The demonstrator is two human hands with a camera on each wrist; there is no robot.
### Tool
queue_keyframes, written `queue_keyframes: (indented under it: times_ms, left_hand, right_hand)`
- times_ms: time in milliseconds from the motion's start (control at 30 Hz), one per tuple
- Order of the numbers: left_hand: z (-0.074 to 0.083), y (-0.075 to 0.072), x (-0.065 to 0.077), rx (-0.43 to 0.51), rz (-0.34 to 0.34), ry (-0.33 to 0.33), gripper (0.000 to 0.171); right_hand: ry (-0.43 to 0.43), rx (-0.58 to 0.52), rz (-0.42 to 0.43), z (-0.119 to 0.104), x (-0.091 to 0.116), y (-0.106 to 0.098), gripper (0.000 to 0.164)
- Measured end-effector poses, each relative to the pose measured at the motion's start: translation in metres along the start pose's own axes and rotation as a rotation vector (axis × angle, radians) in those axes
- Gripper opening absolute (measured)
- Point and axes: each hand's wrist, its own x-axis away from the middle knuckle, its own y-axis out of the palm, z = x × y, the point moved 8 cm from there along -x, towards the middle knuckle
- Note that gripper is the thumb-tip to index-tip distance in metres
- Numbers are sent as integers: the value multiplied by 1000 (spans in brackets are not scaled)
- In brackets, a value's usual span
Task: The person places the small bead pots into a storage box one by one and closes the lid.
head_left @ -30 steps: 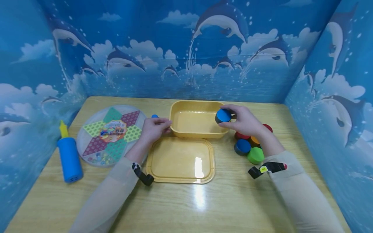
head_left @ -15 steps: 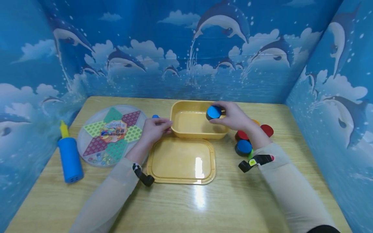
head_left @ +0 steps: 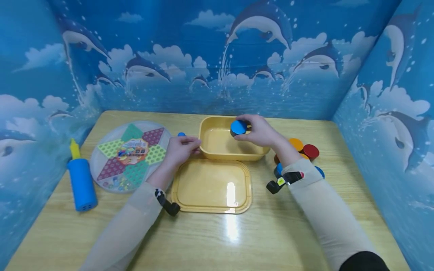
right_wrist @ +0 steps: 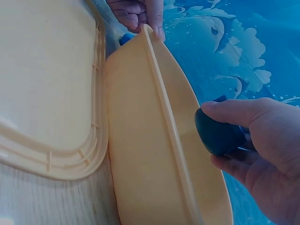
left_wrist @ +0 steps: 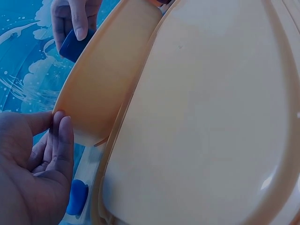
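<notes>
A yellow plastic box stands at the back of the table. My left hand pinches its left end at the rim, thumb on one side and fingers on the other, as the left wrist view also shows. Above the box's interior my right hand holds a round blue block between thumb and fingers; in the right wrist view this block is tilted. It is apart from the box floor. In front of the box lies a flat yellow lid.
Several round blocks, including an orange one and a red one, cluster at right, partly behind the right forearm. At left lie a round checkers board and a blue pump. A small blue object sits behind the left hand.
My right hand has carried the blue block leftward and slightly back, from the box's right end to over its middle. The left hand stays at the rim.
</notes>
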Motion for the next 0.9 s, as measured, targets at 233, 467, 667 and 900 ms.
queue_keyframes:
  times_ms: [233, 467, 667, 900]
  left_hand:
    - [0, 0, 0, 0, 7, 2, 27]
    - [0, 0, 1, -7, 13, 4, 26]
    - [-1, 1, 2, -2, 13, 6, 26]
    - [0, 0, 1, -16, 28, -4, 26]
  right_hand:
    - [-2, 14, 1, 3, -17, 11, 70]
    - [-4, 46, -30, 3, -30, 23, 67]
    - [5, 42, -46, 1, -39, 32, 67]
    - [-16, 53, -84, -1, -52, 44, 68]
